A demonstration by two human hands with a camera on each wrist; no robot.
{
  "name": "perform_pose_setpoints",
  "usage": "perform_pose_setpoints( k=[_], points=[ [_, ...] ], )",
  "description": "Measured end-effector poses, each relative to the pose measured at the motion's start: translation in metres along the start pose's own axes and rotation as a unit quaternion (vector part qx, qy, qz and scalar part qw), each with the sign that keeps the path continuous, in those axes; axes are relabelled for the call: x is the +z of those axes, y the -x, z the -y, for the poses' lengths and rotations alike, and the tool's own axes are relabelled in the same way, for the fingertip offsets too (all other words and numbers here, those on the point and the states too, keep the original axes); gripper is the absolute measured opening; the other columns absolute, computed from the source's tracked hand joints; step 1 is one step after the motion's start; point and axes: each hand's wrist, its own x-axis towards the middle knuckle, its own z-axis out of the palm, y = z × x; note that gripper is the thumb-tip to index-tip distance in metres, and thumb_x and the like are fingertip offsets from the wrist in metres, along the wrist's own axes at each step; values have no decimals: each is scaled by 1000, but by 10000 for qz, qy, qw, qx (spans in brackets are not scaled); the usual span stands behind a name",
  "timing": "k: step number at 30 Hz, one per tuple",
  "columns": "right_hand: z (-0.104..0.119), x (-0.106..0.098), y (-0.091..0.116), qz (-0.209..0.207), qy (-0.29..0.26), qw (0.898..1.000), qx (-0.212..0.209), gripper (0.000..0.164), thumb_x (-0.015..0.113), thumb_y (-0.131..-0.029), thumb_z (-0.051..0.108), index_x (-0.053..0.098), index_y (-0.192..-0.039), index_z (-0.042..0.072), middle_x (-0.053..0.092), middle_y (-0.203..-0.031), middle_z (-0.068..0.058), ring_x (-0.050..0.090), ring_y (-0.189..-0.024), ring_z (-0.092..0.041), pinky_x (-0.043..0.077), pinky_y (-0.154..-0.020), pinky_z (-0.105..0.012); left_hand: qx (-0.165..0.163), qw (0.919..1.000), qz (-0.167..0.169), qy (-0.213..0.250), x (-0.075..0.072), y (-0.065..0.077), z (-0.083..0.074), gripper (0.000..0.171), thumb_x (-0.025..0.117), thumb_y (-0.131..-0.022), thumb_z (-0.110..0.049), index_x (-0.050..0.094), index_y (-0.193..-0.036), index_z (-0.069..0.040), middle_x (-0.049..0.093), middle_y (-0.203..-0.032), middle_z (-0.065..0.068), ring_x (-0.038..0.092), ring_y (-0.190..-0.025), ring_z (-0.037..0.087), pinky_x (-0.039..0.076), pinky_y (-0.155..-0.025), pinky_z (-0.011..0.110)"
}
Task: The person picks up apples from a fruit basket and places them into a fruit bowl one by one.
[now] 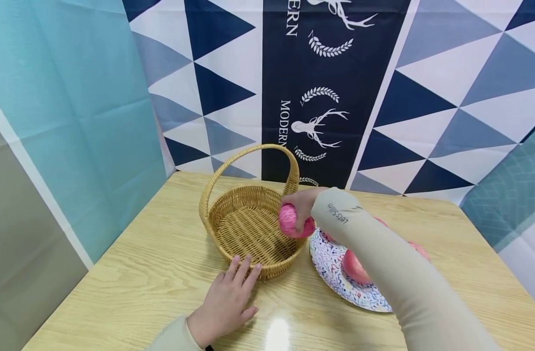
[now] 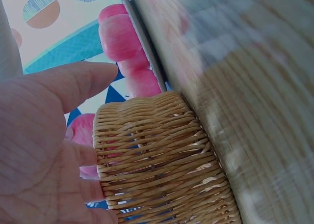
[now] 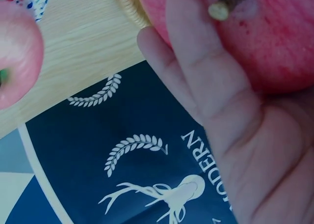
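A pink-red apple (image 1: 290, 222) with a short brown stem is gripped in my right hand (image 1: 303, 202), above the right rim of the wicker basket (image 1: 250, 192). The right wrist view shows the fingers (image 3: 211, 71) curved round the apple (image 3: 279, 42) close up. Inside the basket only the bare woven bottom shows. My left hand (image 1: 227, 298) has its fingers extended, fingertips at the basket's near rim. In the left wrist view the left hand (image 2: 54, 135) lies along the woven side (image 2: 152, 155), thumb raised apart.
Right of the basket, a white plate (image 1: 329, 265) with a colourful pattern bears several apples, one apple (image 1: 354, 268) partly behind my right sleeve (image 1: 394, 263). The basket's tall handle (image 1: 250, 148) arches over it. A patterned cloth (image 1: 232, 87) hangs behind the wooden table (image 1: 131, 273).
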Motion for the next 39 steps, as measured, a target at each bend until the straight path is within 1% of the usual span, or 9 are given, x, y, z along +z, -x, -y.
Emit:
perform_pose_setpoints(
  k=[4,8,11,15,20,28,35,37,39],
  points=[
    [-7,0,5,-44,11,9999,-138,70,85,-65,21,51,-127,18,56,-116,-7,53,-106,-25,49,-84,-37,41,10000,-51,-12,0,0,0,84,69,-80,-55,44,-142,-4,41,-142,23,46,-126,41,53,-82,42],
    [-12,-3,13,46,-417,9988,-270,70,83,-66,17,51,-128,14,55,-117,-8,52,-107,-24,48,-86,-35,62,9999,-107,-55,0,0,1,84,69,-79,-55,44,-141,-3,42,-142,24,47,-125,41,53,-81,41],
    [-14,-7,21,148,-822,9962,-230,71,82,-67,13,48,-129,11,54,-118,-10,51,-106,-25,49,-84,-33,46,9998,-181,-55,1,1,1,84,70,-79,-54,45,-141,-3,42,-141,24,46,-125,42,53,-81,41],
    [-18,-8,27,178,-1007,9947,-132,70,81,-68,12,47,-129,10,53,-117,-11,51,-103,-25,50,-80,-33,22,9997,-242,-46,1,1,1,83,70,-79,-53,46,-140,-4,42,-141,24,46,-125,43,53,-81,41],
    [-30,0,29,191,-867,9960,-57,71,81,-68,17,47,-130,10,53,-115,-10,52,-100,-25,49,-81,-34,65,9997,-219,-52,2,1,2,84,70,-79,-54,45,-141,-3,42,-141,25,47,-124,42,53,-81,41],
    [-50,15,34,278,-1538,9874,240,69,78,-70,12,45,-131,12,51,-116,-13,51,-103,-30,53,-76,-39,52,9999,-113,-14,1,0,1,85,70,-79,-54,44,-141,-3,41,-142,24,46,-125,43,53,-81,41],
    [-61,21,39,209,-1669,9856,172,70,77,-69,10,43,-131,10,51,-116,-14,51,-101,-29,54,-76,-41,30,9998,-207,0,2,1,0,84,71,-78,-54,45,-141,-3,41,-141,25,45,-125,43,53,-81,41],
    [-61,23,40,216,-1765,9838,221,71,77,-69,10,42,-131,9,50,-116,-15,52,-101,-29,54,-73,-40,26,9998,-218,-16,2,1,0,85,71,-78,-54,45,-140,-3,41,-141,25,45,-125,43,53,-81,41],
    [-60,26,39,224,-1911,9805,393,73,78,-69,9,41,-132,11,49,-117,-15,52,-99,-30,55,-71,-43,25,9997,-235,-29,3,1,-1,85,71,-78,-54,45,-140,-3,41,-141,25,45,-126,43,53,-81,40]
  ],
)
